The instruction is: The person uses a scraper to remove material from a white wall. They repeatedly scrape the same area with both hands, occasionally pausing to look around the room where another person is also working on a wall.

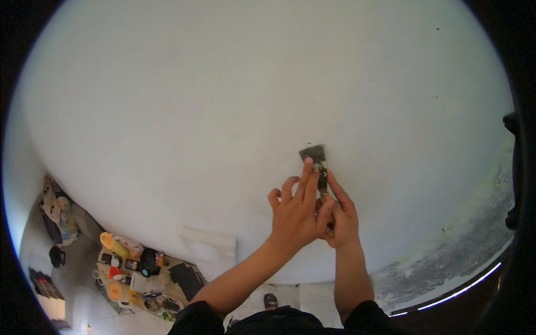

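Observation:
A putty knife (314, 154) with a dark, smeared blade lies against a white wall (234, 104), its blade pointing up and away from me. My right hand (344, 215) is wrapped around its handle, most of which the fingers hide. The extended fingers of my left hand (295, 209) press on the blade and its neck, while the other fingers curl apart to the left. The left thumb overlaps the right hand near the handle. Just beyond the blade's edge, a small dark mark (309, 143) shows on the wall.
At lower left, a cluttered table (178, 295) holds a yellow bottle (113, 245), a yellow jug (119, 291) and several small items. A sofa (79, 255) with cloths stands behind it. A pale rectangular panel (213, 247) is low on the wall. Grey patchy surface (456, 251) runs along the right.

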The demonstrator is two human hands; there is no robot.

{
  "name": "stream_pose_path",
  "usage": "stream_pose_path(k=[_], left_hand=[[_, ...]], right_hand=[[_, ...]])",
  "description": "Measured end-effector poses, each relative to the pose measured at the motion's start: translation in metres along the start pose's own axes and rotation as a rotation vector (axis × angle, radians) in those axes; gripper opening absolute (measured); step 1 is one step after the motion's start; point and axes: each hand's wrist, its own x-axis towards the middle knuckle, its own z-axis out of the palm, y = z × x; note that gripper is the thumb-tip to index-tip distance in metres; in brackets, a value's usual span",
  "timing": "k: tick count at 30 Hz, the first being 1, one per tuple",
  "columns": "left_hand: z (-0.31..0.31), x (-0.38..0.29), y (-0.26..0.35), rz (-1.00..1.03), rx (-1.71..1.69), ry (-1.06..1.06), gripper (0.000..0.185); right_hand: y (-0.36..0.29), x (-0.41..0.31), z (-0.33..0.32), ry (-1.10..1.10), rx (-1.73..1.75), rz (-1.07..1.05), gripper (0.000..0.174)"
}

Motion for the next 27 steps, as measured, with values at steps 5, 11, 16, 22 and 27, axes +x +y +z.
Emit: stream_pose_path(k=[5,11,16,22,27], left_hand=[[0.006,0.006,0.000,0.025,-0.004,0.073,0.057],[0.002,0.008,0.003,0.023,0.021,0.028,0.057],[-0.002,0.016,0.003,0.046,0.055,0.014,0.058],[0.011,-0.027,-0.011,-0.043,-0.135,-0.211,0.067],[0.011,-0.105,-0.008,-0.111,-0.271,-0.362,0.067]], right_hand=[[0.000,0.005,0.001,0.054,0.046,0.043,0.045],[0.004,0.006,-0.001,0.116,0.019,0.070,0.045],[-0.007,0.009,-0.006,0.034,0.157,0.136,0.045],[0.008,-0.026,-0.023,0.080,-0.071,0.236,0.047],[0.047,-0.093,-0.031,0.249,-0.028,0.535,0.047]])
